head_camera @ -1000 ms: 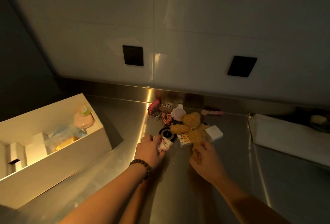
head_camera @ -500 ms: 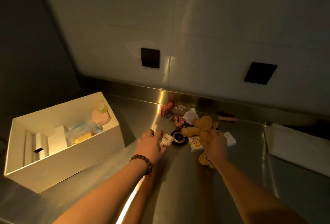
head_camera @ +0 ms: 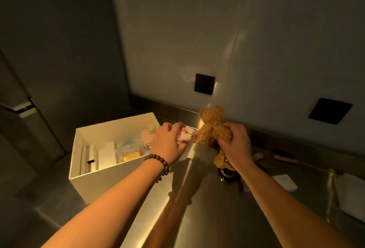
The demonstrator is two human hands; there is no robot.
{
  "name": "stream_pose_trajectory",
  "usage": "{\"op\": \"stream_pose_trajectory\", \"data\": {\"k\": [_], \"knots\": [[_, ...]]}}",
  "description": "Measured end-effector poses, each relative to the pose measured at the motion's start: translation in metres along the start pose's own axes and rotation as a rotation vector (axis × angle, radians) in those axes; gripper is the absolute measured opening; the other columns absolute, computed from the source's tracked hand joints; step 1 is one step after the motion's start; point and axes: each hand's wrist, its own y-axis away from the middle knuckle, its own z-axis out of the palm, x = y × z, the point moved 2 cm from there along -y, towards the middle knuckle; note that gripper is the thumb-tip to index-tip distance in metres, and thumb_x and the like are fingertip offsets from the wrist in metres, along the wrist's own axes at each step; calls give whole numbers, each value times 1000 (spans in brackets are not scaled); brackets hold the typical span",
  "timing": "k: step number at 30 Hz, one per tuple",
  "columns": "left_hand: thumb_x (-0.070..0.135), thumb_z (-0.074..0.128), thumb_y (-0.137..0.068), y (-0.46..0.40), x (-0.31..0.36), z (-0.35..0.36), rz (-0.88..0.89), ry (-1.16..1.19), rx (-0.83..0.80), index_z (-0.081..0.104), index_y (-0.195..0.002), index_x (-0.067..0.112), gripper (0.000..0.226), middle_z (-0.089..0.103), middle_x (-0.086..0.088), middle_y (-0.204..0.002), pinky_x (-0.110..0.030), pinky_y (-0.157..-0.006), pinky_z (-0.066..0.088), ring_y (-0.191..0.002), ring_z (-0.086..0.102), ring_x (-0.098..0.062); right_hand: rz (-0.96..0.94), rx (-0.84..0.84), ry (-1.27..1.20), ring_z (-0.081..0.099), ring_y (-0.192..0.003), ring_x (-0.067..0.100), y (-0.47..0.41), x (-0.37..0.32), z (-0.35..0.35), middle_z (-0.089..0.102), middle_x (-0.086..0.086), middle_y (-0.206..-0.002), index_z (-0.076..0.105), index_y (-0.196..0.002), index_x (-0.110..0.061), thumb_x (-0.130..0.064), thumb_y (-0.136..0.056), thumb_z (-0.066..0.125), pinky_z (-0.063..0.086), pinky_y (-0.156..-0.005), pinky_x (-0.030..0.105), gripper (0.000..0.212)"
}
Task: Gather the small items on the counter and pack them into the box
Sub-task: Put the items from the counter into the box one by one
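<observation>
Fuzzy tan teddy bear [head_camera: 210, 127] is aloft, right hand [head_camera: 236, 145] clenched round its middle; left hand [head_camera: 167, 143] pinches a small white-and-pink bundle [head_camera: 186, 134] above the open white cardboard box [head_camera: 94, 178]. Best lowered gently, beside what's packed.

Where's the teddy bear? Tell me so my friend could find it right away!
Find the white box on the shiny metal counter. Just right of it, two hands are raised; the right hand grips a teddy bear around its middle. It is the only fuzzy, golden-brown thing there, unlike the little white-and-pink bundle in the left hand.
</observation>
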Motion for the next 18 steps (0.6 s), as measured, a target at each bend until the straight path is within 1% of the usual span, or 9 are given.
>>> {"op": "stream_pose_trajectory", "data": {"k": [3, 5, 8, 11, 14, 16, 18], "knots": [[40, 60, -80, -5, -40, -32, -68, -19, 55, 44, -131, 29, 54, 48, -4, -118, -34, -86, 44, -103, 48, -20, -50, -92, -55, 49, -107, 15, -6, -27, 33, 46, -2, -119, 57, -119, -24, -19, -84, 66, 45, -88, 28, 36], [40, 61, -80, -7, -73, -51, -130, -58, 57, 44, -131, 28, 55, 50, -4, -118, -33, -84, 44, -103, 50, -21, -82, -139, -78, 50, -106, 14, -10, -40, 55, 45, -3, -117, 57, -117, -25, -18, -84, 67, 42, -82, 18, 35], [42, 62, -81, -3, -122, -70, -230, -118, 32, 42, -133, 29, 57, 50, -3, -119, -30, -82, 45, -101, 51, -19, -139, -185, -83, 50, -102, 12, -15, -57, 86, 46, -4, -114, 59, -114, -24, -19, -82, 69, 39, -77, 15, 33], [41, 63, -80, 0, -160, -74, -273, -156, -14, 43, -129, 30, 54, 51, -4, -119, -30, -82, 44, -101, 51, -19, -155, -226, -119, 51, -99, 8, -23, -68, 116, 45, -7, -111, 59, -113, -26, -19, -83, 69, 36, -69, 6, 33], [39, 64, -80, -5, -188, -71, -299, -139, -75, 44, -130, 30, 55, 51, -3, -121, -30, -85, 44, -104, 51, -19, -158, -283, -138, 50, -103, 8, -35, -74, 144, 45, -7, -114, 58, -114, -28, -19, -84, 69, 37, -74, 6, 33], [40, 65, -80, -14, -200, -64, -285, -117, -98, 43, -131, 31, 56, 50, -2, -124, -30, -88, 43, -108, 49, -18, -165, -301, -123, 49, -104, 8, -45, -75, 160, 45, -6, -117, 57, -115, -29, -19, -84, 68, 36, -75, 6, 35], [46, 66, -79, -25, -207, -54, -260, -109, -111, 40, -134, 31, 63, 47, -2, -129, -32, -93, 40, -113, 46, -19, -176, -304, -104, 47, -104, 7, -55, -76, 173, 45, -6, -117, 57, -116, -29, -18, -83, 68, 35, -75, 6, 36]]}}
